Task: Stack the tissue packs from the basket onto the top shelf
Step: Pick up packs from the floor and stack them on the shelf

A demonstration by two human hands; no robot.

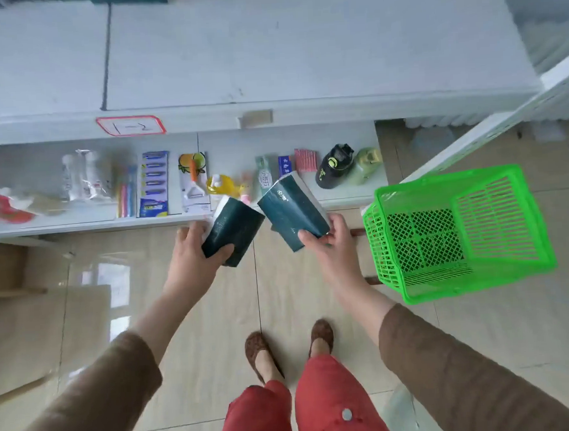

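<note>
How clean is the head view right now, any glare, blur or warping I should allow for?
Head view: window glare on the floor tiles; wide-angle bending of the top shelf edge and green basket; both tissue packs, left and right, are fairly sharp; lower-shelf items look soft, and the top right corner is blurred.

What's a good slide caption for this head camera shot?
Left hand and right hand each hold a tissue pack below the top shelf, basket empty.

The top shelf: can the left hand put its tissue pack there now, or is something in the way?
Probably yes. The left hand grips a tissue pack below the top shelf, whose surface above it looks bare, and nothing stands between them.
</note>
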